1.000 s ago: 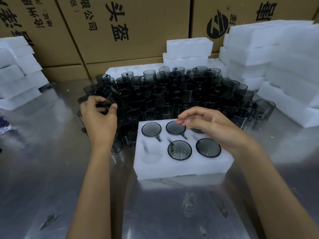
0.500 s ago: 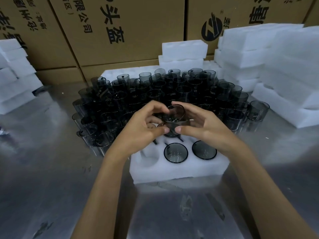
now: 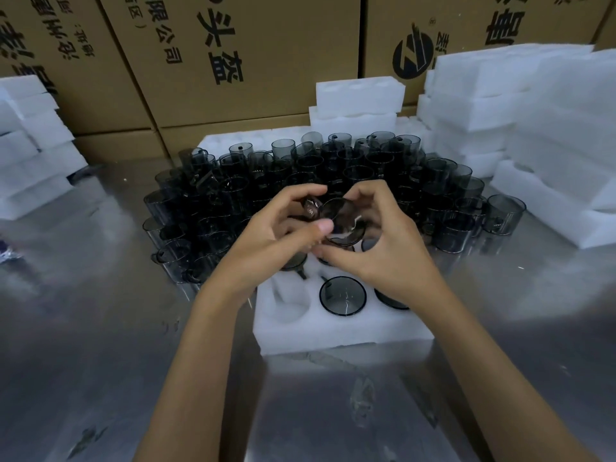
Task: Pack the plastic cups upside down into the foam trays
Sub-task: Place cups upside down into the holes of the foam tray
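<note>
Fingers of both the left hand [image 3: 266, 241] and right hand [image 3: 383, 255] are curled round one smoky cup [image 3: 340, 221] mid-frame, just above the foam tray [image 3: 333, 331], probably turning it rim-down for the empty pocket [image 3: 291, 303] at the tray's lower left, beside cups already seated base-up

Tall brown cardboard boxes [image 3: 233, 61] printed with black characters and a round logo are standing in a row along the far side. The shiny metal surface [image 3: 83, 345] is stretching across the near part of the scene, throwing back blurred reflections.
</note>
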